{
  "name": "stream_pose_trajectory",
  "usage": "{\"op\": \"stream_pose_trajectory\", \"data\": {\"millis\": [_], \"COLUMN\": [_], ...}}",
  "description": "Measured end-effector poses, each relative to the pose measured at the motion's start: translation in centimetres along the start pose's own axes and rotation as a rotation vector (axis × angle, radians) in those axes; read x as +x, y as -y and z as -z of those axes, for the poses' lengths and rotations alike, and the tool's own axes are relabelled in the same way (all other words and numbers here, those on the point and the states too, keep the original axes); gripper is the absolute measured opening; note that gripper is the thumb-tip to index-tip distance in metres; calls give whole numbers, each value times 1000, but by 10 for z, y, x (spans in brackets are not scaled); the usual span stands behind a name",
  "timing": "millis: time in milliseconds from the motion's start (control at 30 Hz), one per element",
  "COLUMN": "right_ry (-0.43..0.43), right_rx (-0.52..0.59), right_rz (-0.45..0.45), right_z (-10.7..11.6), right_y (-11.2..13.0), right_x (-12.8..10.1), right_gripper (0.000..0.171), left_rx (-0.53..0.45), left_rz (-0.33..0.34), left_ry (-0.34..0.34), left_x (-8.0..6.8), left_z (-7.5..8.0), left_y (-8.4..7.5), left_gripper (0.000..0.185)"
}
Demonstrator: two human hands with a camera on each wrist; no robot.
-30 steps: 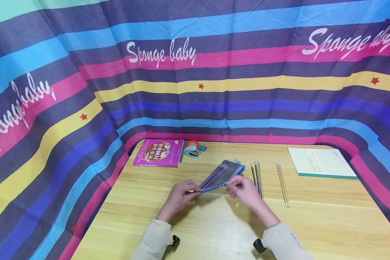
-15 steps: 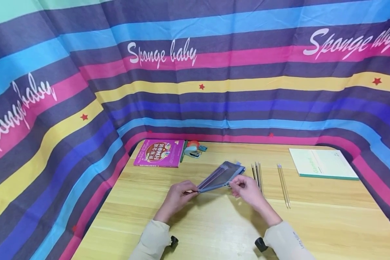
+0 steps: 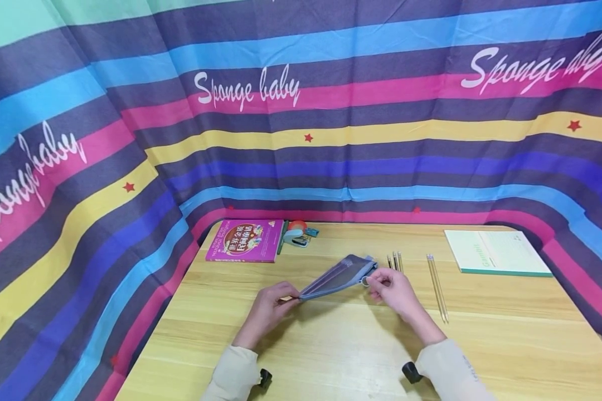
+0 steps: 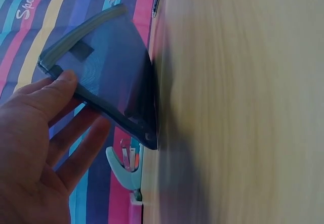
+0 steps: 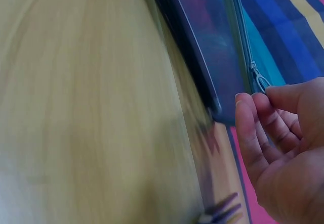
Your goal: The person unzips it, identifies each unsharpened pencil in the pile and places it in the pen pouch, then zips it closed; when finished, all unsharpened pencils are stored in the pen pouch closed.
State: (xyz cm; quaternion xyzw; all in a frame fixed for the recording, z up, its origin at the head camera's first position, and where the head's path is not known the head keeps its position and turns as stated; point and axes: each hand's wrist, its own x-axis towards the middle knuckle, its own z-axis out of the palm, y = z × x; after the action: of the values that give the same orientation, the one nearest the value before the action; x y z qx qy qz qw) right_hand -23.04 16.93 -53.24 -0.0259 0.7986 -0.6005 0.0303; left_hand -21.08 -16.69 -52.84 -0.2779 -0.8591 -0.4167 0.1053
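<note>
The mesh zip pouch (image 3: 338, 277) stood on its long lower edge near the middle of the table (image 3: 331, 345), tilted up off the wood rather than lying flat. That posture followed from the two-handed hold: each hand had one end, so the top edge with the zip stayed exposed and taut between them.

The left hand (image 3: 268, 308) pinched the pouch's near-left corner, thumb on one face and fingers behind the other, as the left wrist view confirmed (image 4: 50, 133). This grip appeared to anchor the pouch against the pull at the other end.

The right hand (image 3: 393, 289) held the zip pull (image 5: 259, 81) at the far-right end of the pouch, thumb and forefinger closed on the small tab and the remaining fingers loosely curled beneath. Whether the zip was done up along its full length could not be told.

Just right of the pouch, partly behind the right hand, lay a group of dark pens (image 3: 394, 260); two pale pencils (image 3: 437, 287) lay parallel further right. A green notebook (image 3: 496, 252) sat at the far right corner, a magenta book (image 3: 246, 240) at the far left corner, with a stapler (image 3: 296, 238) just beside it along the far edge.
</note>
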Motion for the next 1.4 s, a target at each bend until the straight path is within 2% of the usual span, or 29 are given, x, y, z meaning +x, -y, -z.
{"op": "stream_pose_trajectory", "data": {"millis": [133,367,500,700,800,1167,1400], "right_ry": [-21,-66,-56,-56,-55,-87,-65], "right_rx": [-21,-72,-100,-69,-64,-19,41], "right_rz": [-17,-2,-4,-43,-54,-67,-74], "right_z": [12,30,35,36,37,36,35], "right_y": [-2,-3,-4,-5,-6,-3,-7], "right_x": [0,-3,-6,-6,-7,-11,-10], "right_gripper": [12,17,18,18,17,17,20], "left_rx": [38,152,199,243,236,106,56], "left_rz": [-15,-1,-33,-73,-64,53,71], "left_ry": [-16,-56,-70,-88,-84,-49,-39], "left_x": [-3,-8,-7,-6,-6,-3,-4], "left_z": [4,16,19,19,19,18,18], "left_y": [2,6,7,8,7,4,6], "left_gripper": [20,20,19,20,20,19,20]}}
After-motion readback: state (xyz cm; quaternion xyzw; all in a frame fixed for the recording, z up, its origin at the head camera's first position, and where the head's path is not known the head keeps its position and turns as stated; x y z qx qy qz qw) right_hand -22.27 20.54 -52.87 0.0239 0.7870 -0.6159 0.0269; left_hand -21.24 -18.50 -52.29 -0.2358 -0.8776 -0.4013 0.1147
